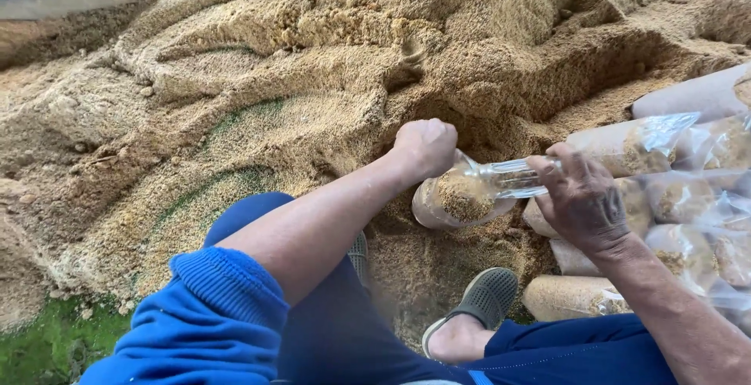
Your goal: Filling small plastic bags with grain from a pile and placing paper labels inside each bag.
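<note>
From the head camera, the view looks down at two bare arms over a big heap of sawdust (pixel 258 111).

The left arm comes in from the bottom left with its blue sleeve (pixel 211 314) pushed up. The arm is stretched out long and straight. The left hand (pixel 425 146) is curled into a tight fist, knuckles up, and it presses down on the fat end of a clear plastic bag (pixel 463 196). The bag is partly filled with sawdust and lies on its side on the heap, right between the two hands.

The right arm comes in from the bottom right, bent at the wrist. The right hand (pixel 583 197) is closed around the twisted neck of the bag, with the back of the hand facing up. The fingers seem to pinch the neck, but they are partly hidden.

Just to the right lies a stack of filled bags (pixel 673 213). Below the hands, a foot in a grey shoe (pixel 485 297) rests on the sawdust.
</note>
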